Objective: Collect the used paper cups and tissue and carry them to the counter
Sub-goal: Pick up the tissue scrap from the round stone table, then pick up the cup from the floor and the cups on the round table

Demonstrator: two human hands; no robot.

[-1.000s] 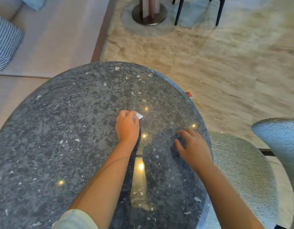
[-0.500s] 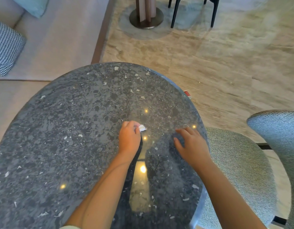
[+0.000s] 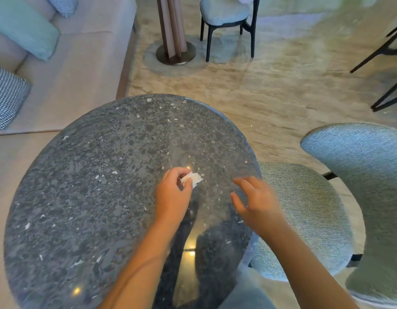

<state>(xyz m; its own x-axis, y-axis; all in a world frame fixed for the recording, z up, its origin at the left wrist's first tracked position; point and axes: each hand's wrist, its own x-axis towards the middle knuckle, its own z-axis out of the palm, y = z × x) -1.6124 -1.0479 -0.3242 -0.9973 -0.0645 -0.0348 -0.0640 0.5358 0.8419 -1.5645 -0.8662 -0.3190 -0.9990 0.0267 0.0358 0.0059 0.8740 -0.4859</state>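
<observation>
A small crumpled white tissue [image 3: 194, 179] sticks out of my left hand [image 3: 173, 195], whose fingers and thumb pinch it just above the round dark speckled stone table [image 3: 92, 186]. My right hand [image 3: 257, 204] hovers a little to the right of it near the table's right edge, fingers spread and relaxed, holding nothing. No paper cups show in this view.
A light blue upholstered chair [image 3: 304, 217] stands at the table's right edge, its curved back [image 3: 367, 175] further right. A beige sofa [image 3: 66, 81] with cushions lies at the left. A table pedestal [image 3: 174, 41] and another chair [image 3: 226, 16] stand on the marble floor beyond.
My left hand has drawn back toward me with the tissue and lifted it off the table. My right hand has risen from the tabletop. The camera has tilted up, showing more of the room.
</observation>
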